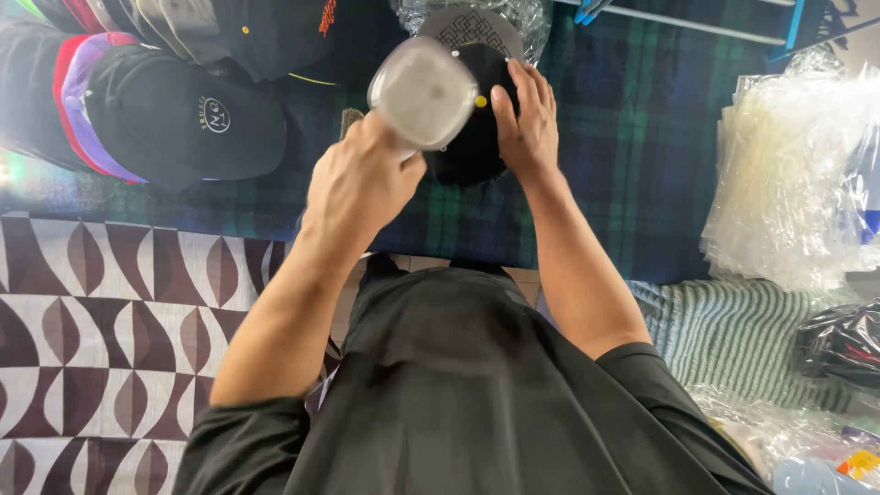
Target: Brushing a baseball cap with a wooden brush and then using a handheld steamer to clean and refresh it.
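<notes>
Left hand is fisted around the handle of a grey square-headed brush, head raised just above the black cap; right hand lies flat, fingers spread, on the cap's right side, gripping nothing; cap sits on the dark plaid cloth; left of the cap, a stack of black caps; right of it, a pile of clear plastic bags; patterned brown-and-white mat is below-left of the cap.
</notes>
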